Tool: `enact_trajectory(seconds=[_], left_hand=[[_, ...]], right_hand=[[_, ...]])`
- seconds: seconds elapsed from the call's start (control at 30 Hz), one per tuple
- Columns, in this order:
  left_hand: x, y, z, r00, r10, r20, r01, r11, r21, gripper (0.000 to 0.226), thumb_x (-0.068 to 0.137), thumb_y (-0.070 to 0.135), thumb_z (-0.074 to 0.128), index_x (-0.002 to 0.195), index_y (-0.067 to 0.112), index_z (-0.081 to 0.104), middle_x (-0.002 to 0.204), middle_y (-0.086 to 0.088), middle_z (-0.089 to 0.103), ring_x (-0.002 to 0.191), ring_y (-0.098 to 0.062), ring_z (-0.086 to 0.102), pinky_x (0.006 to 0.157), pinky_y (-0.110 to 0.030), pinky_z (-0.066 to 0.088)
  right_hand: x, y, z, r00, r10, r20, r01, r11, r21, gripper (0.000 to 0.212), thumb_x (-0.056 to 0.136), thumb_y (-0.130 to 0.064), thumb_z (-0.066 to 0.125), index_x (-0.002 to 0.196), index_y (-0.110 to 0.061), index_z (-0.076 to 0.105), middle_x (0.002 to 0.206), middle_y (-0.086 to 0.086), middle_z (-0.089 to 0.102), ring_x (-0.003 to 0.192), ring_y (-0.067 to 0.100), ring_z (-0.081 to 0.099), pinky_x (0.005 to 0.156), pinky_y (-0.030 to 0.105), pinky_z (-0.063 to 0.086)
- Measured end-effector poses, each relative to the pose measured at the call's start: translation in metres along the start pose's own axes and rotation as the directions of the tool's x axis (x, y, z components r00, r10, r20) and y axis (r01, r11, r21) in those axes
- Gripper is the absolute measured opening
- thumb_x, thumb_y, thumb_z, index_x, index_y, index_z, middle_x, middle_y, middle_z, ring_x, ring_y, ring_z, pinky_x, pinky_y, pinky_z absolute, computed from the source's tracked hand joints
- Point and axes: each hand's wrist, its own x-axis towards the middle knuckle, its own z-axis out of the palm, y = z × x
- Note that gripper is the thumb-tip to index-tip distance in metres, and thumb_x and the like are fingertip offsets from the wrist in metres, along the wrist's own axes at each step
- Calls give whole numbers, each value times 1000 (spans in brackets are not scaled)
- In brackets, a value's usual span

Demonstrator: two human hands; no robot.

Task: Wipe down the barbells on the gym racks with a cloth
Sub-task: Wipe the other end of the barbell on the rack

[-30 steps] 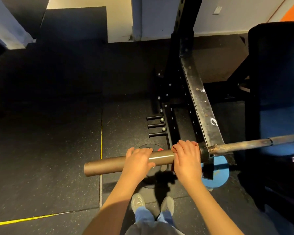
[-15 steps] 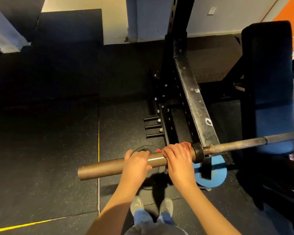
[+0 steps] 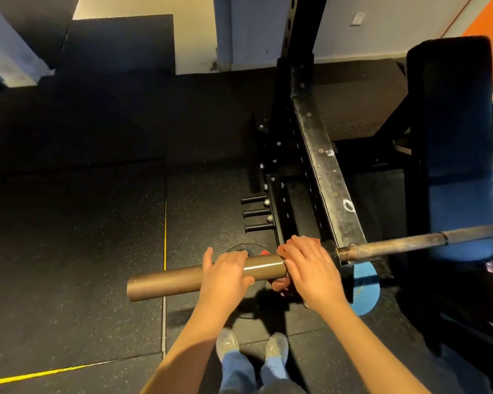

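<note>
A barbell lies across the black rack (image 3: pixel 329 177), its bronze sleeve (image 3: pixel 168 281) pointing left and its rusty shaft (image 3: pixel 404 243) running off to the right. My left hand (image 3: pixel 225 273) grips the sleeve from above, near its middle. My right hand (image 3: pixel 310 268) is wrapped round the inner end of the sleeve, beside the collar, and holds a reddish cloth (image 3: pixel 281 284) against the metal. Only bits of the cloth show under the fingers.
A dark padded bench (image 3: pixel 456 132) stands to the right of the rack. Three storage pegs (image 3: pixel 256 213) stick out of the rack's base. A blue weight plate (image 3: pixel 363 291) and a black plate (image 3: pixel 242 250) lie on the rubber floor below the bar. My feet are beneath the sleeve.
My right hand and the cloth have stayed at the collar end of the sleeve while my left hand keeps its grip. The view has shifted slightly.
</note>
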Motion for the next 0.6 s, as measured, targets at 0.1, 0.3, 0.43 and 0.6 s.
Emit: enact_trajectory(seconds=[0.1, 0.3, 0.43, 0.6], left_hand=[[9, -2, -3, 996, 10, 93, -11, 1000, 10, 56, 94, 39, 56, 144, 24, 36, 140, 6, 49, 132, -14, 42, 117, -46, -1], [19, 1, -8, 978, -13, 207, -4, 997, 79, 49, 94, 40, 55, 139, 24, 44, 131, 5, 57, 125, -16, 50, 118, -47, -1], [12, 2, -8, 991, -16, 134, 10, 999, 46, 44, 94, 37, 56, 135, 25, 46, 127, 6, 58, 121, -14, 52, 117, -43, -4], [-4, 6, 9, 999, -33, -19, 34, 996, 84, 48, 87, 30, 67, 132, 22, 51, 122, 4, 61, 117, -15, 54, 117, -41, 2]], right_hand=[[11, -25, 16, 964, 259, -58, -259, 966, 10, 42, 92, -35, 32, 110, -16, 65, 116, 3, 59, 116, 25, 52, 106, 43, 36], [-3, -7, 5, 990, -111, 82, 110, 994, 15, 45, 91, -33, 38, 131, -19, 52, 134, 2, 52, 126, 22, 46, 110, 42, 36], [8, 7, 1, 999, -3, 43, 7, 996, -87, 32, 93, -34, 41, 116, -20, 59, 114, 0, 58, 108, 21, 54, 99, 38, 43], [8, -37, 29, 979, 185, -88, -190, 980, -58, 28, 84, -21, 65, 110, -13, 61, 109, 7, 60, 105, 28, 56, 101, 47, 41]])
